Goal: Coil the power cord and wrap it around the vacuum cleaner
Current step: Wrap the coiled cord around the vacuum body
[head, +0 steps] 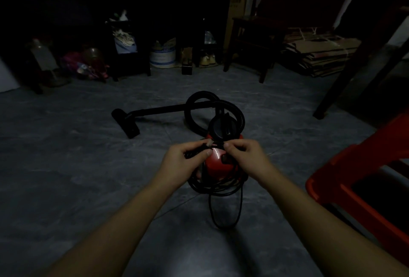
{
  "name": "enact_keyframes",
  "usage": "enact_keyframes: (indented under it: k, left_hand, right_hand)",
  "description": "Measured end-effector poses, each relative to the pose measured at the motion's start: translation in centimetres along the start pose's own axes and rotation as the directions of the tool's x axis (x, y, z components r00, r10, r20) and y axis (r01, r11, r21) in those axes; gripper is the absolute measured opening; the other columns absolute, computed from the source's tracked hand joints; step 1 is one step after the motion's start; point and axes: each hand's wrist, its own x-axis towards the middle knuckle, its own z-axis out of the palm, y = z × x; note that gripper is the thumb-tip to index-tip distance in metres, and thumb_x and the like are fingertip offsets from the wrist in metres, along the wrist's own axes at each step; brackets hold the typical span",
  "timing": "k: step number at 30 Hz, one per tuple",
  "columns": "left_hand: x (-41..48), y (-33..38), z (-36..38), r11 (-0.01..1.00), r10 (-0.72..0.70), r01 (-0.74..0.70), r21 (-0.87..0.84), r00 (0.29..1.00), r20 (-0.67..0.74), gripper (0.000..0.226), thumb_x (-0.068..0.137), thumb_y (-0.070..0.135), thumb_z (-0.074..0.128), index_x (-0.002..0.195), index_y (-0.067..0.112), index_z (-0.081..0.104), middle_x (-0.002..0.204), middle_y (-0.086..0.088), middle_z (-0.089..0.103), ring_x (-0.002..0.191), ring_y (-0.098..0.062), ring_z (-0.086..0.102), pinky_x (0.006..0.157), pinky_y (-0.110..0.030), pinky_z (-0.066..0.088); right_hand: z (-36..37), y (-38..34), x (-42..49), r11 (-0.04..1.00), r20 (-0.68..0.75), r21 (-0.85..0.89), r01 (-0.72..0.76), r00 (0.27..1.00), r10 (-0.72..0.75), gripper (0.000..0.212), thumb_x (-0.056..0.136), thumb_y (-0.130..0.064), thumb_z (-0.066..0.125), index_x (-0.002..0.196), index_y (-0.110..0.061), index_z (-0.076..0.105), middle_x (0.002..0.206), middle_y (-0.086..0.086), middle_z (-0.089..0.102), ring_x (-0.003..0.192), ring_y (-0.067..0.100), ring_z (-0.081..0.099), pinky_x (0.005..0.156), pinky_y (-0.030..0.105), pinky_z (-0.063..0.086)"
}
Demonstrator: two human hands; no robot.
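Pinching the black power cord (213, 188) in left hand (186, 159) and right hand (245, 155) alike, close together just over the red vacuum cleaner (218, 160) on the floor (110, 177), with several turns already lying round its base and, seemingly, only one slack loop (210, 208) left to wrap.

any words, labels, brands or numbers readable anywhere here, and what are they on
No text here can be read; the view is dim.
Tall cardboard box: faint printed marks, too small and blurred to read.
White tub: blue bands, any print too blurred to read.
Vacuum cleaner: no label legible on its red body.
Power cord, gripped by left hand and right hand: no marking legible.
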Motion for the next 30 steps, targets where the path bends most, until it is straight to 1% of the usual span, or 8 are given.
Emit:
enact_keyframes:
  k: [2,5,8,11,16,19,22,30]
  left_hand:
    - [0.1,-0.2,0.0,1.000,-0.001,0.001,0.013,1.000,0.000,0.030,0.089,0.014,0.072,0.118,0.021,0.072,0.076,0.004,0.076,0.047,-0.025,0.060,0.052,-0.037,0.054]
    - [0.2,-0.4,-0.1,1.000,-0.021,0.021,0.017,0.999,-0.024,0.036,0.087,0.014,0.073,0.122,0.022,0.068,0.070,0.000,0.073,0.044,-0.026,0.059,0.048,-0.040,0.054]
    - [0.4,-0.5,-0.2,0.998,-0.056,0.055,-0.020,0.997,-0.053,0.049,0.086,0.015,0.075,0.127,0.030,0.055,0.073,-0.006,0.074,0.045,-0.029,0.060,0.044,-0.032,0.052]
    - [0.7,-0.6,-0.4,0.999,-0.035,0.034,-0.010,0.998,-0.061,0.033,0.086,0.014,0.075,0.118,0.013,0.066,0.074,-0.005,0.074,0.042,-0.025,0.058,0.043,-0.032,0.052]
    - [1.2,-1.1,-0.1,0.996,-0.043,0.033,-0.084,0.992,-0.116,0.015,0.090,0.020,0.070,0.103,0.012,0.071,0.069,-0.004,0.071,0.044,-0.025,0.058,0.046,-0.030,0.051]
    - [1.5,-1.4,0.2,0.990,-0.061,0.038,-0.139,0.984,-0.165,0.017,0.096,0.025,0.061,0.095,0.012,0.071,0.068,-0.011,0.067,0.042,-0.023,0.055,0.045,-0.030,0.049]
    - [1.5,-1.5,0.3,0.990,-0.053,0.030,-0.138,0.986,-0.161,0.015,0.096,0.025,0.062,0.095,0.016,0.073,0.069,-0.011,0.068,0.042,-0.024,0.055,0.045,-0.031,0.048]
    - [1.5,-1.1,0.4,0.977,-0.119,0.089,-0.194,0.981,-0.150,0.018,0.095,0.027,0.063,0.098,0.012,0.072,0.070,-0.008,0.069,0.046,-0.022,0.056,0.048,-0.033,0.051]
  right_hand:
    - [0.1,0.0,0.0,1.000,0.001,-0.015,-0.006,1.000,0.006,0.019,0.096,-0.031,0.061,0.093,-0.021,0.078,0.087,0.011,0.076,0.089,0.033,0.072,0.085,0.051,0.056]
    - [0.5,0.2,0.0,0.998,-0.001,-0.062,0.003,1.000,-0.004,0.019,0.096,-0.028,0.061,0.091,-0.020,0.077,0.085,0.010,0.076,0.086,0.030,0.071,0.083,0.049,0.056]
    - [0.6,0.2,0.1,0.997,-0.006,-0.072,0.013,1.000,-0.014,0.019,0.097,-0.027,0.061,0.092,-0.019,0.077,0.086,0.009,0.076,0.086,0.028,0.071,0.083,0.047,0.056]
    - [0.6,0.1,0.3,0.997,-0.004,-0.081,0.014,1.000,-0.014,0.019,0.097,-0.029,0.060,0.092,-0.020,0.076,0.086,0.008,0.075,0.085,0.027,0.072,0.082,0.047,0.057]
    - [0.9,0.2,0.5,0.992,0.002,-0.119,0.035,0.999,-0.035,0.018,0.095,-0.032,0.060,0.087,-0.023,0.074,0.081,0.002,0.074,0.082,0.022,0.071,0.081,0.047,0.057]
    - [0.8,-0.1,0.4,0.993,0.000,-0.112,0.032,0.999,-0.032,0.017,0.095,-0.027,0.061,0.089,-0.020,0.074,0.084,0.003,0.074,0.084,0.020,0.071,0.084,0.044,0.057]
    - [0.6,-0.3,0.2,0.993,0.009,-0.114,0.027,1.000,-0.026,0.017,0.097,-0.025,0.060,0.090,-0.017,0.074,0.084,0.004,0.074,0.084,0.020,0.071,0.083,0.042,0.056]
    - [0.8,0.1,0.6,0.989,0.019,-0.149,0.016,1.000,-0.013,0.018,0.096,-0.030,0.059,0.090,-0.021,0.073,0.085,0.003,0.074,0.084,0.020,0.071,0.085,0.050,0.057]
